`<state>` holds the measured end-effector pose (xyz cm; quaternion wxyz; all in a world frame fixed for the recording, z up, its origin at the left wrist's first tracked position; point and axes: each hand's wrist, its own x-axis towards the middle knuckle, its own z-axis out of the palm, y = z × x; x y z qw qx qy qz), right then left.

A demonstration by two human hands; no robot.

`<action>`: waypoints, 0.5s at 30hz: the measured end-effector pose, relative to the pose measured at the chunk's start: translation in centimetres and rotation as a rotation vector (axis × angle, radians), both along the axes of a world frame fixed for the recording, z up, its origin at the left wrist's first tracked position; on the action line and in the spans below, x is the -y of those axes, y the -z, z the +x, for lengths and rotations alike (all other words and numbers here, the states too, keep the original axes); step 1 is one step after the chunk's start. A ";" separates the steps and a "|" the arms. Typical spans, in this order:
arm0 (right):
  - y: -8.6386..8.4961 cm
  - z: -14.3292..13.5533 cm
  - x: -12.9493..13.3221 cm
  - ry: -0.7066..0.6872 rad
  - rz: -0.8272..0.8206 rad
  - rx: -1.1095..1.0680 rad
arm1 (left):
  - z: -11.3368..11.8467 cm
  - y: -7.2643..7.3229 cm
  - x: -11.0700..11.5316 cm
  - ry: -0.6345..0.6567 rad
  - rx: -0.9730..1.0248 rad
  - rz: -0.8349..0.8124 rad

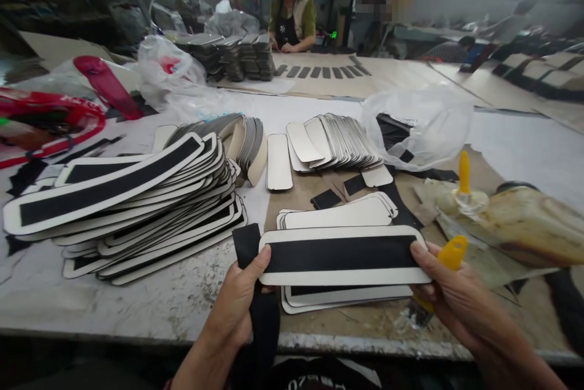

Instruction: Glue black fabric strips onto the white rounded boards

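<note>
Between my two hands I hold a white panel [342, 277] with rounded corners and a black strip along its middle. My left hand [235, 302] pinches its left end, thumb on top. A loose black strip [265, 323] hangs down by that hand, partly hidden behind it. With thumb on the face and fingers underneath, my right hand [456, 292] grips the other end. A yellow-handled tool [453, 251] with a smeared tip passes through the right hand as well. Directly under the panel lie similar pieces [347, 300], and plain white pieces [337, 215] lie just behind it.
Left stands a large pile of black-striped panels [173, 219]. Behind are curved pieces [253, 140] and a row of blank white pieces [347, 143]. A glue-stained container [524, 219] and another yellow handle [464, 172] are at right, near a plastic bag [429, 128]. A person [294, 16] works across the table.
</note>
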<state>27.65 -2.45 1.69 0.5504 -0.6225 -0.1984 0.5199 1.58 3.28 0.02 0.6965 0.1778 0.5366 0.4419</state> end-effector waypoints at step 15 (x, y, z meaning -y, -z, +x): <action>3.2 3.6 2.2 -0.340 -0.114 1.000 | -2.3 3.5 2.1 0.468 -0.632 0.196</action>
